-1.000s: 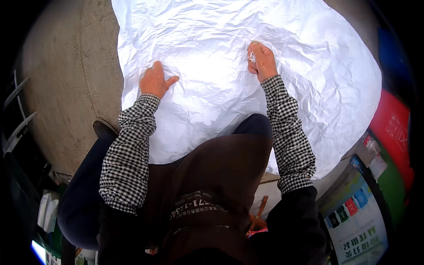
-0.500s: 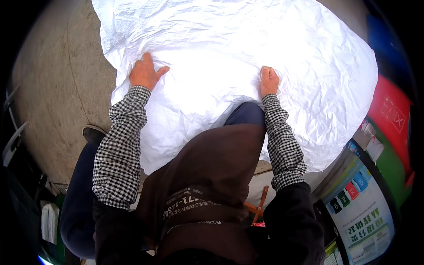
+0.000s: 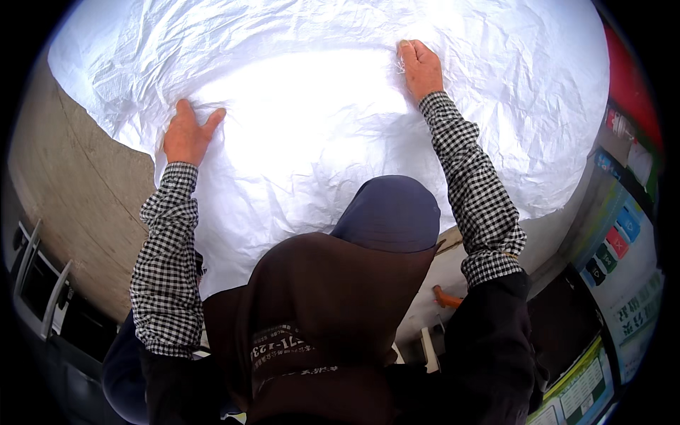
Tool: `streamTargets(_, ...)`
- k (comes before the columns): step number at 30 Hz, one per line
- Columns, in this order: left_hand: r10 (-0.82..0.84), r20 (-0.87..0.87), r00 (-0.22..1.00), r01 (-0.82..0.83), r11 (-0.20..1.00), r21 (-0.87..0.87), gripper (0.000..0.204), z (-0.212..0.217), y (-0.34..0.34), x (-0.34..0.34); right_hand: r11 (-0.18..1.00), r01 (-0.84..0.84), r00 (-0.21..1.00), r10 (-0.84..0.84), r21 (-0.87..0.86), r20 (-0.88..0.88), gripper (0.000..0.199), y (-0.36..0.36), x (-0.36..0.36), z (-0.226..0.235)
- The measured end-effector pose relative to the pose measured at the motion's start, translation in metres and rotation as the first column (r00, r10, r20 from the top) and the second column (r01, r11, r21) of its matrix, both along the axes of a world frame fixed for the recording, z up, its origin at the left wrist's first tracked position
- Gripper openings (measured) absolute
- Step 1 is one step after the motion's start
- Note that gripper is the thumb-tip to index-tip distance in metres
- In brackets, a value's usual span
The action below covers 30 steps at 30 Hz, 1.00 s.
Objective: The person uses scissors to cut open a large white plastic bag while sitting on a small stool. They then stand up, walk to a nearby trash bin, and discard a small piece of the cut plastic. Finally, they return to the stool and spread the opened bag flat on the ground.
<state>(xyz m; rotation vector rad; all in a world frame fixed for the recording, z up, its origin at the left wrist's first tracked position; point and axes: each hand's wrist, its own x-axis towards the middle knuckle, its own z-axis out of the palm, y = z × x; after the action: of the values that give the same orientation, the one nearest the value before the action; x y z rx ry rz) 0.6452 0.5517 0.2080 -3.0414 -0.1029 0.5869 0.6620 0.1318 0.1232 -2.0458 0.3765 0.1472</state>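
Note:
A large, wrinkled white woven plastic sheet (image 3: 297,163) spreads across my lap and the ground in front, its middle washed out by glare. On its left part rests my left hand (image 3: 188,134), thumb and forefinger spread apart; its other fingers are partly hidden. Farther forward on the right, my right hand (image 3: 421,67) is closed on a fold of the sheet, with loose white threads at its fingertips. Both forearms wear black-and-white checked sleeves. My knee, in dark blue cloth, rises at the sheet's near edge, below which lies a brown apron (image 3: 319,283).
Concrete floor (image 3: 92,177) shows at left, with grey metal bars (image 3: 53,297) near the lower left. At right stand a printed panel (image 3: 630,248) and a red bin (image 3: 630,78). An orange object (image 3: 446,297) lies by my right forearm.
My right hand has moved forward with its fold of the sheet. My left hand sits farther left in view. The sheet fills more of the upper view, and the whole view has shifted.

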Motion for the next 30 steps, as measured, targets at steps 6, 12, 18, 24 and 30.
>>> streamTargets(6, -0.026, -0.006, 1.000, 0.026, 0.999, 0.029, 0.076, -0.004, 0.008, 0.001, 0.982, 0.010, 1.000, -0.008, 0.190, -0.015, 0.033, -0.009, -0.003, -0.020)
streamTargets(12, -0.047, 0.026, 0.999, 0.047, 0.999, -0.008, 0.073, -0.010, 0.019, 0.002, 0.880, 0.058, 0.975, 0.051, 0.472, -0.215, 0.027, -0.012, -0.010, 0.011)
streamTargets(18, -0.019, 0.074, 0.997, 0.025, 0.996, -0.086, 0.065, -0.017, 0.026, 0.001, 0.709, 0.069, 0.993, 0.020, 0.702, -0.117, 0.032, -0.036, -0.106, 0.108)
streamTargets(24, -0.053, 0.090, 0.995, 0.061, 0.995, -0.085, 0.059, -0.019, 0.029, -0.001, 0.943, -0.101, 0.907, 0.218, 0.316, -0.359, 0.036, -0.047, -0.196, 0.126)
streamTargets(30, -0.066, 0.081, 0.995, 0.078, 0.986, -0.149, 0.052, -0.015, 0.026, 0.005, 0.953, -0.195, 0.941, 0.248, 0.232, -0.230, 0.033, -0.001, -0.230, 0.052)
